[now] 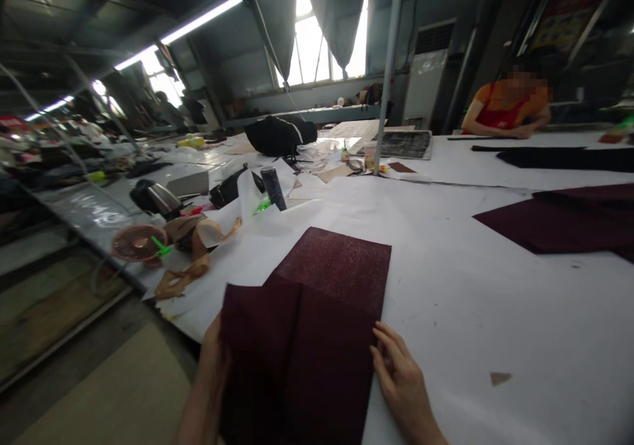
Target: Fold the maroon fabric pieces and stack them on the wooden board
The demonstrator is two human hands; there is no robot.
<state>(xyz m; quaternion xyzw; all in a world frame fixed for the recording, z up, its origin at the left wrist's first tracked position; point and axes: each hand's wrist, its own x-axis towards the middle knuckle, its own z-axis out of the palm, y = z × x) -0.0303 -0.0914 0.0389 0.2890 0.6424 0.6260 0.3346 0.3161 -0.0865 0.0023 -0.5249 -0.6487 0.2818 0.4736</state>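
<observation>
A dark maroon fabric piece (327, 359) hangs upright between my hands, with a crease running down its middle. My left hand (214, 346) holds its left edge, and the fingers are mostly hidden behind the cloth. At the right edge, my right hand (399, 372) has its thumb and bent fingers close together on the cloth's border. Beneath and beyond the held part, another maroon panel (341, 260) with a speckled, slightly shiny face lies flat on the white-covered table (470, 313). Whether the two parts are joined I cannot tell.
More maroon fabric (569, 224) lies at the right, with black strips (539, 158) behind it. To the left are a small fan (139, 242), a kettle (161, 197) and a dark cylinder (273, 187). A metal pole (389, 68) rises mid-table. A co-worker (510, 105) leans on the far side.
</observation>
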